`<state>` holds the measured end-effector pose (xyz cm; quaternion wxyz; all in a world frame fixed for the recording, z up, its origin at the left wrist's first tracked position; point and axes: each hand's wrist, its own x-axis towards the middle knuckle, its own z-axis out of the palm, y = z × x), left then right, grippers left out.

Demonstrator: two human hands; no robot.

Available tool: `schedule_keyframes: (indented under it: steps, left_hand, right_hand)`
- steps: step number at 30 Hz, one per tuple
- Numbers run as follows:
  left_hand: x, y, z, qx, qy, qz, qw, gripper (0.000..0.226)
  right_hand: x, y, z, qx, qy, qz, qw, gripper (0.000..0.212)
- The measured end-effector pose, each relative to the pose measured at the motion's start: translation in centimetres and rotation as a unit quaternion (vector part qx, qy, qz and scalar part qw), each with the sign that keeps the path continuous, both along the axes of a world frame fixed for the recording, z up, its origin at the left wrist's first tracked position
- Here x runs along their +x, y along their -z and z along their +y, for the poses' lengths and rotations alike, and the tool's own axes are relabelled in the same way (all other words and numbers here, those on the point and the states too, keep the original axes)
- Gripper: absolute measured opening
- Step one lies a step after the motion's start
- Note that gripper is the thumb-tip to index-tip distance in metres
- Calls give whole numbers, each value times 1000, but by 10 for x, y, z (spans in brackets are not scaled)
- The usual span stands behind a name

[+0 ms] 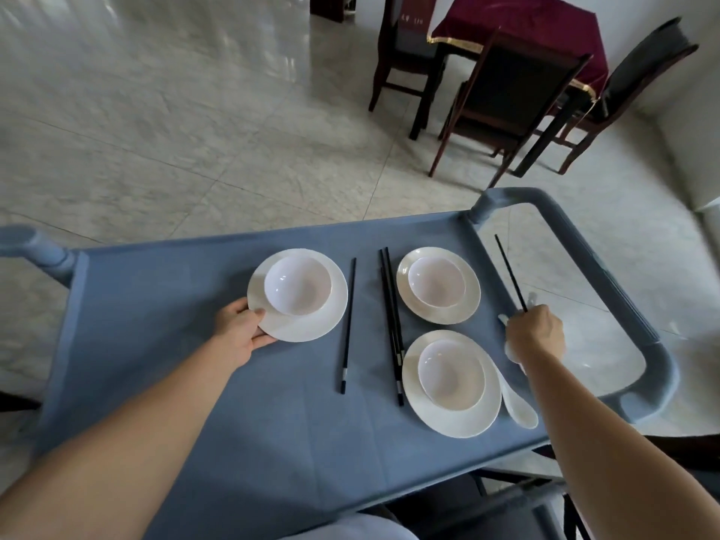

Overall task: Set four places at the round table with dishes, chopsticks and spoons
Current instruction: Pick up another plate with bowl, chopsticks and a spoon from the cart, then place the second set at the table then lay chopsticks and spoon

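Observation:
Three white plates, each with a white bowl in it, lie on a blue cart top (195, 383). My left hand (239, 329) grips the near-left rim of the left plate (311, 325), which carries a bowl (298, 284). My right hand (535, 335) is closed on a black chopstick (510, 272) that points away from me, and white spoon parts (532, 300) show around the fist. The far right plate (438, 315) and the near right plate (452, 422) rest untouched. A single chopstick (348, 325) and several more chopsticks (391, 325) lie between the plates. A white spoon (516, 403) lies right of the near plate.
The cart has a looped blue handle (658, 344) on the right and a post (43, 247) at the left. Beyond it, on the pale tiled floor, stands a table with a dark red cloth (522, 29) and several dark wooden chairs (502, 95).

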<state>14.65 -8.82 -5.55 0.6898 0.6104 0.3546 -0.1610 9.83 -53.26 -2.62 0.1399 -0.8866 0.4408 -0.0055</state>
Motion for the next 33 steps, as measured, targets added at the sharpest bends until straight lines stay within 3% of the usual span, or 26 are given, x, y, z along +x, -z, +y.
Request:
schedule_keyframes:
  steps: [4,8,13,17,24,29,33]
  left_hand:
    - [-8,-15,8,-3,4,-13,1000,33]
    - [-22,-40,24,-5,0,-29,1000,31]
    - [-48,-67,55,-12,-21,-45,999,33]
    - [-73,-87,87,1,-74,-52,996,32]
    - [-114,-133,149,10,-137,-75,988,23]
    - [-137,-171,199,14,-168,-116,979,24]
    - [-171,-196,254,20,-183,-132,974,22]
  right_hand:
    - [16,-40,1,-22,-11,-79,997,37]
    - [48,-75,42,-10,-125,-119,985,37]
    - [85,-73,163,115,-314,-76,939,31]
    - [93,-69,264,202,-388,-43,898,35]
    - [84,-99,378,380,-396,-2,836,24]
    - [55,-129,445,479,-422,29,769,53]
    - [26,-149,501,514,-451,33,729,35]
